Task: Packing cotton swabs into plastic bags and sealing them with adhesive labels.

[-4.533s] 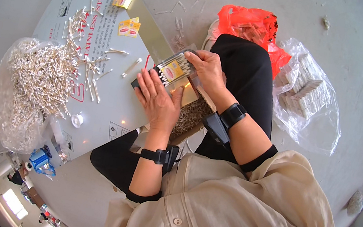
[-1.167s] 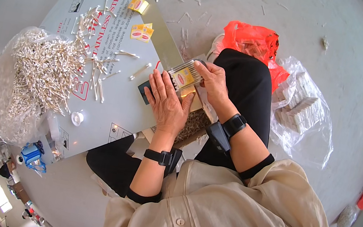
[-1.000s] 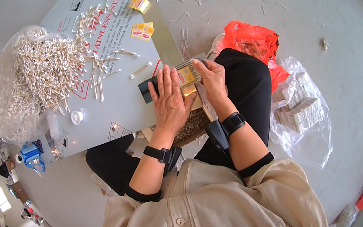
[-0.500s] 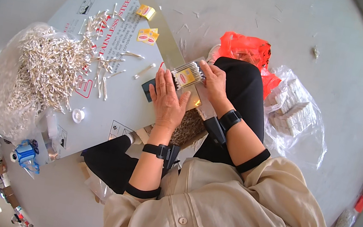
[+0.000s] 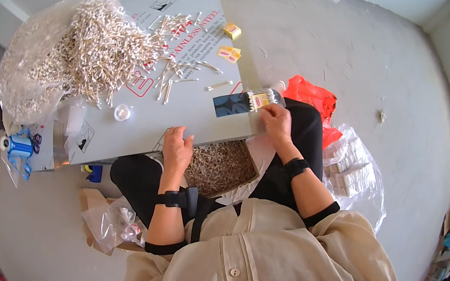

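Observation:
My right hand [image 5: 277, 122] pinches the near edge of a small flat pack of cotton swabs [image 5: 261, 98] with a yellow card in it, at the table's right edge. A dark blue rectangle [image 5: 222, 106] lies flat on the table just left of the pack. My left hand [image 5: 177, 149] rests at the table's near edge, thumb apart from its loosely bent fingers, with nothing visible in it. Loose cotton swabs [image 5: 170, 79] are scattered beyond it. Below the table edge, between my knees, a cardboard box [image 5: 254, 174] holds a mass of swabs.
A clear bag [image 5: 31, 61] spills a big swab heap [image 5: 105, 53] on the table's left. Yellow cards [image 5: 229, 53], a yellow stack [image 5: 232, 30] and a round white container [image 5: 121, 112] lie there too. A red bag [image 5: 310, 95] and a clear bag of white packs [image 5: 351, 175] are at the right.
My left hand has left the pack and drawn back to the near table edge. My right hand still has the pack, now beside the dark rectangle. The view has shifted.

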A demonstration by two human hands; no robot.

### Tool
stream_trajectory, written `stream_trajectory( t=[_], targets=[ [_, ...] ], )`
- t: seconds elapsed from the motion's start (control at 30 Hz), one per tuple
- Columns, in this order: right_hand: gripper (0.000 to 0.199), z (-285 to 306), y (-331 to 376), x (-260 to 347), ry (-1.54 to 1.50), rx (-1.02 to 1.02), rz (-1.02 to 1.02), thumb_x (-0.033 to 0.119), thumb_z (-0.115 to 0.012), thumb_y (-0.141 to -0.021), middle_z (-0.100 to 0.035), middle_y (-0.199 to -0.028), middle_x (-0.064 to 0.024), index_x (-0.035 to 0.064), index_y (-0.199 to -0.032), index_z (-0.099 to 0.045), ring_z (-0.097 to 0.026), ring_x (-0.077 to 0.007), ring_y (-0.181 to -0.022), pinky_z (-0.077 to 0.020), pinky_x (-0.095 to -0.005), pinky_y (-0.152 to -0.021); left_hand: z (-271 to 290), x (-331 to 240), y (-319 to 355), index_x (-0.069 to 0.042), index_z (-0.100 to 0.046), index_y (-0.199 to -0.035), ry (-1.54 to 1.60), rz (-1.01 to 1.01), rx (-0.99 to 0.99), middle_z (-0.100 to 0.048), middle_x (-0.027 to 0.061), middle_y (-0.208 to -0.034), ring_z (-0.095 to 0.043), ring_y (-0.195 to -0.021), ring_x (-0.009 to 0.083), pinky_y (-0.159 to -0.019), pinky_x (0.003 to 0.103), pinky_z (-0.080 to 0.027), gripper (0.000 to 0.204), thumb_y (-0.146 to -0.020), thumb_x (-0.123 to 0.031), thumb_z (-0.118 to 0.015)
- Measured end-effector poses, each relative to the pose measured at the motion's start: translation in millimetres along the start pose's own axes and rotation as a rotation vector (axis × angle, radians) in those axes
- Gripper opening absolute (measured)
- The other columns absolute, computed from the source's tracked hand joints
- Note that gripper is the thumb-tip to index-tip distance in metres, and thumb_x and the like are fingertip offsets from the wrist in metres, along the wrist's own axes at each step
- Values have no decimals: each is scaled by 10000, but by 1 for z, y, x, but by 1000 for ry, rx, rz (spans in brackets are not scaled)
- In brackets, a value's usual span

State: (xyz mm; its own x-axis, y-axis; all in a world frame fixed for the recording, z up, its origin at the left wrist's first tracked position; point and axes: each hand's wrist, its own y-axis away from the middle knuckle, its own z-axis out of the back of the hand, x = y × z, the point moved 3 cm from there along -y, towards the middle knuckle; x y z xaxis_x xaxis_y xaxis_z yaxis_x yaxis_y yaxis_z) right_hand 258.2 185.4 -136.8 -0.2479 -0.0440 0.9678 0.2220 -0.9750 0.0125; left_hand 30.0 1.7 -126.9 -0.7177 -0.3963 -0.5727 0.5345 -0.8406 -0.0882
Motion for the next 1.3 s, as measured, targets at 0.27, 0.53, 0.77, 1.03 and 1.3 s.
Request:
stream_trajectory(
  t=[0.27, 0.53, 0.77, 1.03, 1.3],
  targets=[
    [174, -62, -57, 43, 420, 194, 390, 108, -687, -756, -634, -867, -150, 29, -910, -668, -635, -345, -803, -507, -392, -725, 5, 18, -9, -21, -652, -982, 116, 11, 4, -628, 152, -993, -582, -968, 346, -847, 418, -479, 205, -799, -101, -694],
    [84, -94, -74, 32, 515, 333, 476, 117, -673, -744, -582, -888, -106, 108, -827, -668, -611, -328, -876, -507, -409, -745, 14, 43, -42, -21, -621, -874, 303, 227, -50, -632, 119, -888, -603, -816, 321, -727, 415, -485, 105, -802, -71, -679],
    [82, -126, -3, 46, 493, 492, 801, 87, -587, -761, -512, -774, -103, 66, -703, -533, -579, -302, -768, -489, -408, -673, 18, 38, -93, -42, -588, -840, -121, 152, -336, -592, 109, -867, -577, -878, 323, -738, 427, -482, 124, -793, -78, -697],
    [118, -101, 13, 36, 323, 418, 785, 33, -679, -692, -535, -840, -70, 73, -786, -620, -576, -266, -779, -491, -378, -718, 3, 15, -72, -56, -558, -819, -189, 40, -267, -564, 102, -830, -564, -833, 324, -710, 437, -471, 129, -768, 7, -659],
    [131, -100, 11, 40, 273, 432, 727, 16, -681, -681, -533, -825, -81, 62, -782, -613, -584, -275, -789, -504, -377, -719, -7, -8, -86, -54, -542, -806, -76, -42, -169, -558, 104, -823, -559, -812, 323, -693, 436, -460, 156, -744, 44, -646]
  ],
)
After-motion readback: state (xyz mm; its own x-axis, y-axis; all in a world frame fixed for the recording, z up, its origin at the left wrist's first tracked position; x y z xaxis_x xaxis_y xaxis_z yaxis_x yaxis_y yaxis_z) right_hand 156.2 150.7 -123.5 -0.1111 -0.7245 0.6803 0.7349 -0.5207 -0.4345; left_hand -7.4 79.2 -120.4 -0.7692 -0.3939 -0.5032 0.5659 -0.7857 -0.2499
